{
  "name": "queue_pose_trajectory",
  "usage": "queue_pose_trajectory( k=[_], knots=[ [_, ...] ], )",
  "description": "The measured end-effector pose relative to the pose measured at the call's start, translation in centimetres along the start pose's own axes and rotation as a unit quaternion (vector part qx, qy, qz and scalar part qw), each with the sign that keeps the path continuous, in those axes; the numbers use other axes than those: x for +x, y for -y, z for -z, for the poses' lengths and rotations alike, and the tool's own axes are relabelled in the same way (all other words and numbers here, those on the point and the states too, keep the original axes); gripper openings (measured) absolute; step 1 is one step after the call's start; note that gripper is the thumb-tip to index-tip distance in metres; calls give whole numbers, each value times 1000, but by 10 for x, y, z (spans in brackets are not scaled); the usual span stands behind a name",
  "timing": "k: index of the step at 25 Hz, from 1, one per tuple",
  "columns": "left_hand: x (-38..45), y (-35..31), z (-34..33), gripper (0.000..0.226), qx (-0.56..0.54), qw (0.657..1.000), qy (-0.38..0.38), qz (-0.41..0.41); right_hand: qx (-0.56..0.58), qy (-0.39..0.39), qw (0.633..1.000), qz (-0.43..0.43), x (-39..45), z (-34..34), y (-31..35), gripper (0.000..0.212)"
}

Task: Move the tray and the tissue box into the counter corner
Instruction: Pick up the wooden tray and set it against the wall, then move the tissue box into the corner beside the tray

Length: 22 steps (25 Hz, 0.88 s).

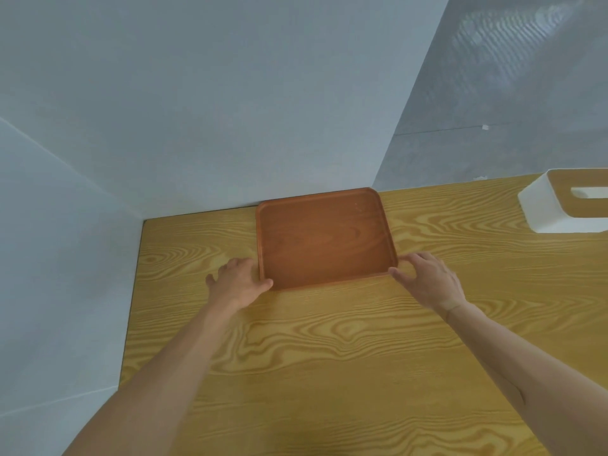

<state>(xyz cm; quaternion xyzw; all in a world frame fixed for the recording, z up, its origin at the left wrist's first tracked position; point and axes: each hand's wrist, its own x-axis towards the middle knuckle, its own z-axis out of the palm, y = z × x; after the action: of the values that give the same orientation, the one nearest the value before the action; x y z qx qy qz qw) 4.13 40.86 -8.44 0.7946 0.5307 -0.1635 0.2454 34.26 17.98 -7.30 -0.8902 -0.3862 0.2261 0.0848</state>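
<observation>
A reddish-brown wooden tray lies flat on the wood-grain counter, its far edge against the back wall and a gap between it and the left wall. My left hand grips the tray's near-left corner, thumb on the front rim and fingers along the left edge. My right hand is at the near-right corner with fingers spread; its thumb tip touches the corner. A white tissue box with a wooden top stands on the counter at the far right, apart from the tray and partly cut off by the frame.
The counter meets pale walls at the back and on the left, forming a corner left of the tray. A grey panel rises behind the tissue box.
</observation>
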Motion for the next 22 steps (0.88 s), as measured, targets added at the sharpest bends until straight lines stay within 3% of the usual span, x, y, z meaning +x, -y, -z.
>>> queue_pose_trajectory(
  k=[5, 9, 17, 22],
  knots=[
    [-31, -30, 24, 55, -92, 975, -3, -200, 56, -68, 994, 70, -54, 26, 13, 39],
    [-65, -75, 27, 64, -52, 939, -24, -340, 65, -135, 983, 104, -105, 43, 11, 28],
    [-152, -158, -15, 57, 1, 871, -106, -480, 15, -203, 974, 96, -218, 60, -47, 39],
    [-221, -210, -64, 64, 36, 862, -70, -500, 15, -219, 974, 55, -301, 63, -124, 38]
  ],
)
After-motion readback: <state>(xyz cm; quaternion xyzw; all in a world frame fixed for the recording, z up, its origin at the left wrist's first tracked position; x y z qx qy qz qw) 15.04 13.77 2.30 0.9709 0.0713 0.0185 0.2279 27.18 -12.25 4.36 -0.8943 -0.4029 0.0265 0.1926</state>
